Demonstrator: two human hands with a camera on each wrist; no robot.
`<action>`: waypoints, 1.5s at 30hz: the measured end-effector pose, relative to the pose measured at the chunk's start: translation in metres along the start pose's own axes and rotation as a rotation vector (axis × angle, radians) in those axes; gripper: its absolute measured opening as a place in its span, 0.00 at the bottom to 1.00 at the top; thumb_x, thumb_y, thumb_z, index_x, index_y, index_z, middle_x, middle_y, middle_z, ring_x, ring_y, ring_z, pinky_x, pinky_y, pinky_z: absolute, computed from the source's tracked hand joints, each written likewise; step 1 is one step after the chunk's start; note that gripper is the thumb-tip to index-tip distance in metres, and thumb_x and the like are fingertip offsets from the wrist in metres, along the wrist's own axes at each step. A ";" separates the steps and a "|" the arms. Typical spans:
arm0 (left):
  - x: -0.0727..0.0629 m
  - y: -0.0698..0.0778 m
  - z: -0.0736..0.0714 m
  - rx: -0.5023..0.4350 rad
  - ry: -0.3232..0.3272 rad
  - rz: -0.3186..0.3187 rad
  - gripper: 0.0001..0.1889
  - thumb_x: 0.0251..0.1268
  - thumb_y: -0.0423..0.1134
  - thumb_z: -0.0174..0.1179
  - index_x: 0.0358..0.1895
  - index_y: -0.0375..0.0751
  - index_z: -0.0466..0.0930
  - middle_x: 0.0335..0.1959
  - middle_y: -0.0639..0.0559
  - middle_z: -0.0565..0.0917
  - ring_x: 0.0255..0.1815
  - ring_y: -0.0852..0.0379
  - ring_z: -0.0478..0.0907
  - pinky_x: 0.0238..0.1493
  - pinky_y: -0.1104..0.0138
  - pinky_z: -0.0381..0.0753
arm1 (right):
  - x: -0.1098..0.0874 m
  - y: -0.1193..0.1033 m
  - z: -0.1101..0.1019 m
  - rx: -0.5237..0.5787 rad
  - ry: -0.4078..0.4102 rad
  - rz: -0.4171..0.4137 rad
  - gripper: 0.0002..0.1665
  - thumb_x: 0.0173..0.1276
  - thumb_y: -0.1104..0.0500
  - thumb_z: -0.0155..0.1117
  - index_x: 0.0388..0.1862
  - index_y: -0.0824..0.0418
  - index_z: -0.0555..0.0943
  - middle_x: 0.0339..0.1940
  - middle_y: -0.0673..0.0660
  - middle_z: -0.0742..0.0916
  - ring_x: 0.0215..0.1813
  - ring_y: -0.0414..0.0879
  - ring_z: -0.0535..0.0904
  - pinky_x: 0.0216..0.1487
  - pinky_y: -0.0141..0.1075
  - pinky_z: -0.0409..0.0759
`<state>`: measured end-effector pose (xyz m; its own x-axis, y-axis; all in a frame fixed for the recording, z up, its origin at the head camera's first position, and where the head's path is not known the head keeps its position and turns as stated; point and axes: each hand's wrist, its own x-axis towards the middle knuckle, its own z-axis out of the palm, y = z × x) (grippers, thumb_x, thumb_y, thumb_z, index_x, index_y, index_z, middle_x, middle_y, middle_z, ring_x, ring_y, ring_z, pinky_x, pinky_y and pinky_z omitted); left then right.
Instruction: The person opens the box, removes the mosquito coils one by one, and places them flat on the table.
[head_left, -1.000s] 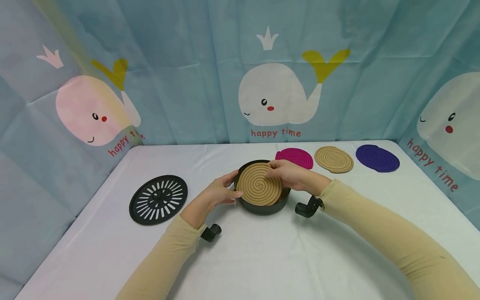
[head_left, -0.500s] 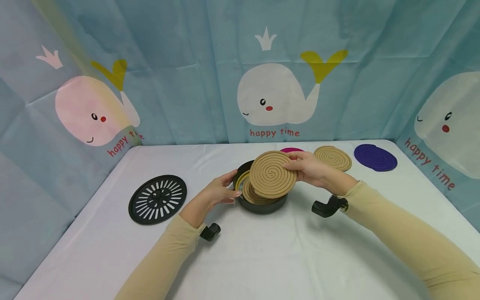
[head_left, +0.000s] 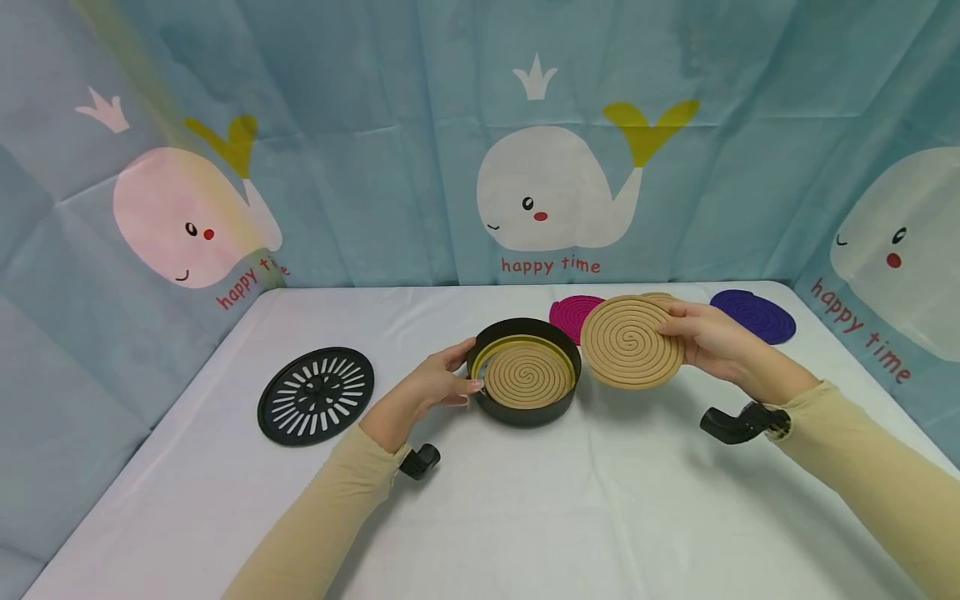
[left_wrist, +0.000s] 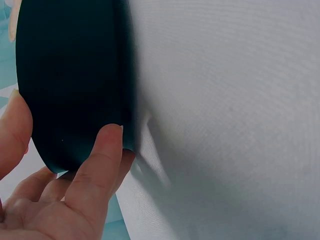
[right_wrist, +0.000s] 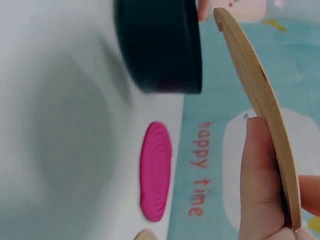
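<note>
Pinched at its right edge between thumb and fingers, a tan mosquito coil (head_left: 630,342) is held up by my right hand (head_left: 708,337). In the right wrist view the coil (right_wrist: 260,90) shows edge-on, to one side of the dark holder (right_wrist: 160,45). My left hand (head_left: 431,385) grips the left side of a round black mosquito coil holder (head_left: 528,418). The left wrist view has its fingers (left_wrist: 90,182) against the holder's outer wall. Another tan coil (head_left: 527,377) lies inside, within a yellow inner ring (head_left: 567,358).
A black slotted lid (head_left: 317,390) lies on the white table at left. At the back right are a magenta coil (head_left: 573,313), a tan coil (head_left: 658,296) mostly hidden by the held one, and a purple coil (head_left: 753,315). A whale-print curtain (head_left: 420,167) hangs behind.
My right hand has lifted the tan coil out of the holder and carried it to the right, uncovering another tan coil inside. My left hand keeps its hold on the holder.
</note>
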<state>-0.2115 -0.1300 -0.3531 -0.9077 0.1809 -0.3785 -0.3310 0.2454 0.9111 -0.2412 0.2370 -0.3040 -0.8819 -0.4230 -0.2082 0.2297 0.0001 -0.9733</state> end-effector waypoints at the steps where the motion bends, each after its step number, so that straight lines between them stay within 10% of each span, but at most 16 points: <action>1: 0.000 0.000 0.000 0.000 0.001 -0.001 0.42 0.63 0.24 0.62 0.78 0.49 0.54 0.78 0.44 0.51 0.69 0.44 0.65 0.59 0.52 0.74 | -0.001 0.002 -0.004 0.001 0.013 0.012 0.37 0.76 0.71 0.43 0.75 0.76 0.39 0.41 0.53 0.82 0.41 0.40 0.84 0.41 0.35 0.84; 11: -0.001 0.001 0.000 -0.008 0.004 -0.005 0.42 0.63 0.24 0.62 0.78 0.49 0.54 0.77 0.44 0.52 0.67 0.43 0.67 0.60 0.51 0.74 | -0.003 0.032 -0.022 -0.034 0.044 0.107 0.40 0.74 0.71 0.42 0.74 0.78 0.33 0.38 0.48 0.82 0.40 0.37 0.82 0.42 0.33 0.83; 27: -0.001 0.001 0.000 -0.004 0.016 -0.007 0.42 0.63 0.23 0.62 0.77 0.49 0.54 0.77 0.44 0.52 0.68 0.43 0.66 0.59 0.51 0.74 | 0.014 0.060 -0.004 -0.092 -0.111 0.210 0.23 0.75 0.68 0.41 0.64 0.80 0.56 0.44 0.56 0.80 0.42 0.39 0.81 0.46 0.33 0.82; 36: 0.000 0.002 0.002 -0.001 0.011 -0.012 0.42 0.63 0.24 0.61 0.77 0.50 0.54 0.77 0.44 0.53 0.68 0.43 0.67 0.59 0.52 0.74 | 0.007 0.042 -0.006 -0.297 -0.058 0.211 0.38 0.77 0.62 0.40 0.71 0.85 0.39 0.73 0.81 0.48 0.74 0.71 0.47 0.69 0.57 0.59; 45: -0.001 0.003 0.001 -0.026 0.004 -0.010 0.43 0.63 0.22 0.61 0.78 0.47 0.52 0.78 0.43 0.52 0.67 0.44 0.68 0.57 0.56 0.76 | 0.002 0.036 -0.008 -0.454 0.024 0.193 0.35 0.77 0.60 0.45 0.71 0.83 0.50 0.70 0.78 0.63 0.71 0.68 0.61 0.62 0.58 0.70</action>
<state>-0.2110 -0.1282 -0.3500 -0.9053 0.1748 -0.3871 -0.3468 0.2222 0.9113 -0.2383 0.2427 -0.3398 -0.8514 -0.3550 -0.3861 0.1921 0.4739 -0.8594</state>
